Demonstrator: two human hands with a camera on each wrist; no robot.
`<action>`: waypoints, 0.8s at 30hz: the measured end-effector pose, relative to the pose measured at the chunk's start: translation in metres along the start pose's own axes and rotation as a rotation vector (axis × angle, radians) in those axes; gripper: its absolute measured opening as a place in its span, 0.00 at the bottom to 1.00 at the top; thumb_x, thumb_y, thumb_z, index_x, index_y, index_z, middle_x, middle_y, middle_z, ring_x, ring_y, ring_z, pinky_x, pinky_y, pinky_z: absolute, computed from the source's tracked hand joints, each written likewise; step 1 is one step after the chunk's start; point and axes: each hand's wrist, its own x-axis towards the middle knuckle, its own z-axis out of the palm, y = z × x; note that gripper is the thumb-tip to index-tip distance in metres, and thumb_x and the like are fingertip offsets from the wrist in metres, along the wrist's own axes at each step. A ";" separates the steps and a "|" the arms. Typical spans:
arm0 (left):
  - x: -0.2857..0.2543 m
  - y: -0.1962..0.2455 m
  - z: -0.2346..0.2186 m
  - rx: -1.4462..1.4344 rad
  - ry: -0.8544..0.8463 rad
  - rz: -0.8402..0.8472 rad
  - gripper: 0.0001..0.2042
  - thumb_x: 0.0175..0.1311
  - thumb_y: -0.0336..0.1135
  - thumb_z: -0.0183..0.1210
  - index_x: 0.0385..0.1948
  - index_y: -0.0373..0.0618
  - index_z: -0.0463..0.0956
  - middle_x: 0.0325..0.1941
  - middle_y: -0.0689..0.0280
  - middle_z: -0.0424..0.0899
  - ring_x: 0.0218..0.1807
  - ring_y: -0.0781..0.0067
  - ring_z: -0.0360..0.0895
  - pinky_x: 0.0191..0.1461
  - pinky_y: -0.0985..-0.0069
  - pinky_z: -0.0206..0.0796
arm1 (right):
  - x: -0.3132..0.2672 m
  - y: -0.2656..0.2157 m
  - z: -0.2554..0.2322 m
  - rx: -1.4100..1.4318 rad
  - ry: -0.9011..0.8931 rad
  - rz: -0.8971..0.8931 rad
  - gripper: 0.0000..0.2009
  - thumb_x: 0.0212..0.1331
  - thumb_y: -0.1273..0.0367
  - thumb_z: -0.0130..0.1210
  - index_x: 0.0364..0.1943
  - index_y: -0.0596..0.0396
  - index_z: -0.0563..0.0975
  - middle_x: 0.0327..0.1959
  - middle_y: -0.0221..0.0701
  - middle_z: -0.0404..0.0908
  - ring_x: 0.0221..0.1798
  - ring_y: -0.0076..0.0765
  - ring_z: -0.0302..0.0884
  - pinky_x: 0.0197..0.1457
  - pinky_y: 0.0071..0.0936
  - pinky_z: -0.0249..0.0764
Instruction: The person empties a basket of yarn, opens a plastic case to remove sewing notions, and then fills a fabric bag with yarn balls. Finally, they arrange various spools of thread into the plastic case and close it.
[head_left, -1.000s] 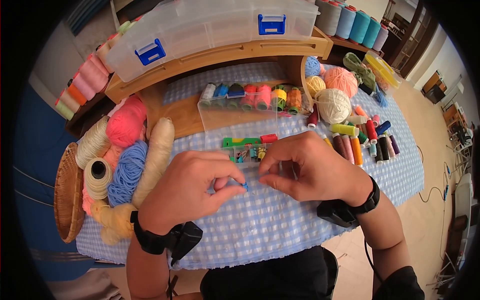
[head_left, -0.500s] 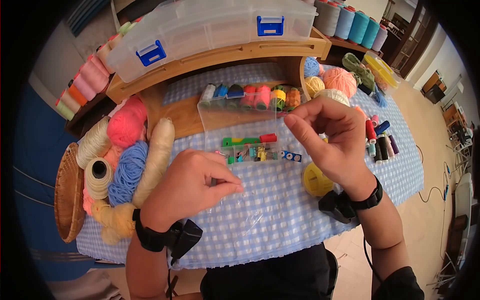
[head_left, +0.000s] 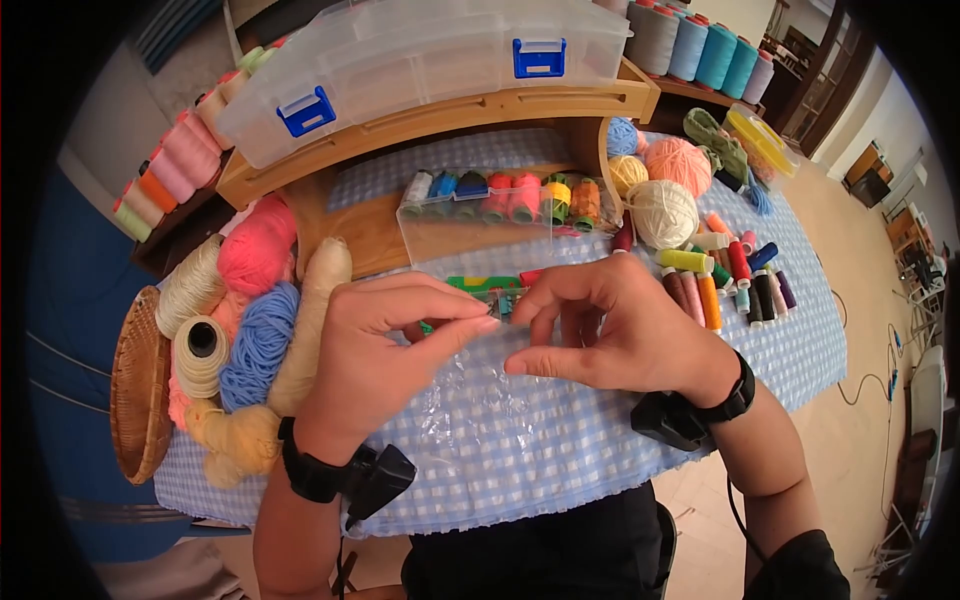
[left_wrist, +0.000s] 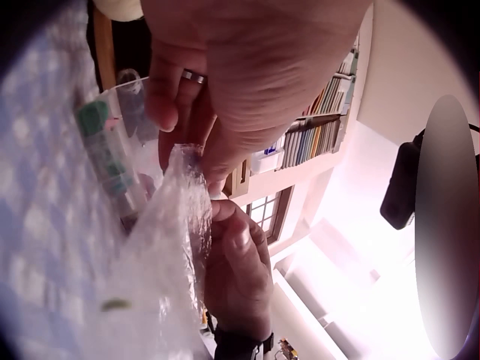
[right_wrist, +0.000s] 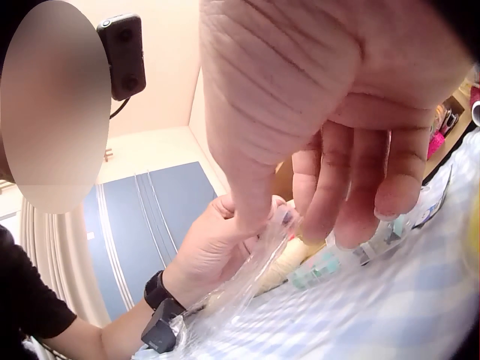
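My left hand pinches the top edge of a clear plastic bag between thumb and fingers. In the left wrist view, the crinkled bag hangs down from those fingertips. My right hand is close beside it on the right, fingers bent loosely, thumb apart from the forefinger. Seen from the right wrist, the right fingers hang near the bag's upper corner without curling round it. Behind both hands, a clear compartment box with small coloured pieces is partly hidden.
A clear case of thread spools stands behind on the checked cloth. Yarn skeins and a wicker basket lie left; yarn balls and loose spools lie right. A wooden shelf carries a large clear box.
My right hand rose up and to the right, then came back beside the left. My left hand moved slightly up. The small blue thing at its fingertips a second ago no longer shows.
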 end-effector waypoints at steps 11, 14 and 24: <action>0.001 -0.009 0.007 -0.233 0.132 -0.110 0.07 0.61 0.19 0.68 0.40 0.32 0.85 0.39 0.59 0.89 0.37 0.79 0.84 0.36 0.82 0.76 | 0.001 0.012 0.005 -0.043 -0.119 -0.044 0.10 0.53 0.68 0.73 0.31 0.59 0.83 0.24 0.31 0.84 0.23 0.28 0.80 0.31 0.26 0.77; 0.001 -0.008 0.006 -0.309 0.123 -0.142 0.06 0.61 0.18 0.68 0.39 0.33 0.85 0.38 0.58 0.89 0.37 0.78 0.84 0.35 0.82 0.76 | 0.001 0.005 0.003 -0.097 0.047 -0.061 0.13 0.51 0.64 0.76 0.31 0.58 0.83 0.24 0.29 0.84 0.22 0.27 0.79 0.27 0.26 0.75; -0.005 0.001 0.019 -0.356 0.013 0.031 0.05 0.61 0.14 0.65 0.37 0.30 0.83 0.42 0.52 0.88 0.43 0.69 0.86 0.49 0.74 0.81 | 0.002 0.005 0.008 -0.002 0.122 -0.256 0.13 0.52 0.63 0.76 0.28 0.57 0.84 0.22 0.26 0.83 0.19 0.23 0.75 0.23 0.22 0.71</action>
